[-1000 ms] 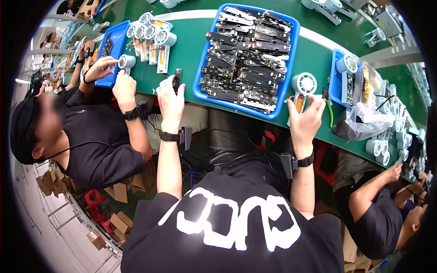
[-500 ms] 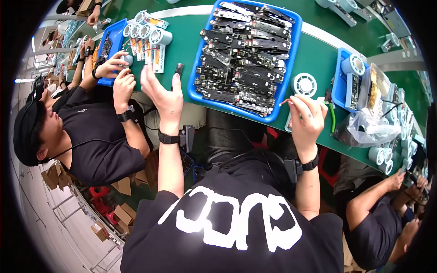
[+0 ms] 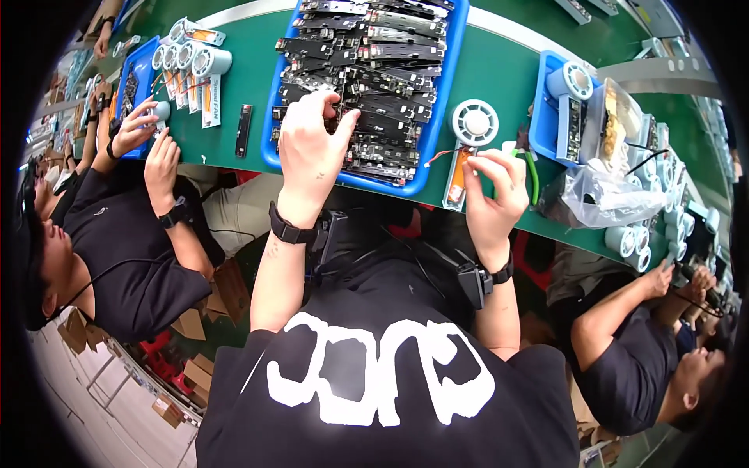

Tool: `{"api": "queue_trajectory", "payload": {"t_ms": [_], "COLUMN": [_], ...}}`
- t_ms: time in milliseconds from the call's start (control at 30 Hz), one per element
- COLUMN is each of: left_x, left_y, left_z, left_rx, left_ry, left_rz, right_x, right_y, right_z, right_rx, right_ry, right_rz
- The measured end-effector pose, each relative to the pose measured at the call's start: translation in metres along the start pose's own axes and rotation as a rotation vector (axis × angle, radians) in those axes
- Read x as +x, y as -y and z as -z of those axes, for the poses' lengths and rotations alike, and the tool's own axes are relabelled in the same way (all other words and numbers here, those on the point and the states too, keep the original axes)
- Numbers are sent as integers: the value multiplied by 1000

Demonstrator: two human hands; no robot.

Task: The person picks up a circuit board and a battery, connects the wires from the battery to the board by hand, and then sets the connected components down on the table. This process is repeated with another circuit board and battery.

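Observation:
My left hand (image 3: 308, 152) is over the blue tray (image 3: 443, 101). Its fingers are bent and the thumb stands apart, near the slim black circuit boards (image 3: 386, 121) piled inside; nothing shows in its grasp. At the tray's right lies a handheld fan with a round pale-blue head (image 3: 474, 123) and a narrow handle holding an orange battery (image 3: 459, 170). My right hand (image 3: 499, 191) has its fingertips curled against the right edge of that handle. A red wire (image 3: 438, 157) with a small connector sticks out left of the handle.
One circuit board (image 3: 244, 131) lies left of the tray. Several fans (image 3: 211, 62) sit farther left beside a co-worker's hands (image 3: 148, 136). At right are a green strap (image 3: 533, 178), a smaller blue bin (image 3: 548, 74) and a clear plastic bag (image 3: 605, 199).
My left hand has moved from the table left of the tray to over the boards. The right hand has let go of the red wire and closed at the fan handle. The view has shifted.

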State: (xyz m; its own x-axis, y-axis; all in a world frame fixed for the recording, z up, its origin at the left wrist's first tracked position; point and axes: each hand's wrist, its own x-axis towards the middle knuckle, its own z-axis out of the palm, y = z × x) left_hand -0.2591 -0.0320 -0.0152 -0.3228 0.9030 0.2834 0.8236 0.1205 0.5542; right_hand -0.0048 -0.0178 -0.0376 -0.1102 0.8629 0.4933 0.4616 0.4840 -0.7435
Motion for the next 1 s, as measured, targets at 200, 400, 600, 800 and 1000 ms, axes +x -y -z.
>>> {"api": "queue_trajectory", "payload": {"t_ms": [200, 400, 600, 800, 1000], "left_x": [8, 3, -10, -61, -87], "left_y": [-3, -6, 4, 20, -4], "left_z": [-3, 6, 39, 35, 4], "left_rx": [4, -221, -1150, -1584, -1807], "left_ry": [70, 48, 168, 656, 723], "left_rz": [94, 189, 606, 715, 789], "right_x": [-15, -16, -6, -15, -14], "right_y": [-6, -8, 0, 0, -12], "right_z": [8, 9, 6, 3, 7], "right_rx": [9, -9, -121, -184, -98], "right_ry": [60, 55, 179, 52, 51], "right_rz": [17, 87, 285, 195, -40]}}
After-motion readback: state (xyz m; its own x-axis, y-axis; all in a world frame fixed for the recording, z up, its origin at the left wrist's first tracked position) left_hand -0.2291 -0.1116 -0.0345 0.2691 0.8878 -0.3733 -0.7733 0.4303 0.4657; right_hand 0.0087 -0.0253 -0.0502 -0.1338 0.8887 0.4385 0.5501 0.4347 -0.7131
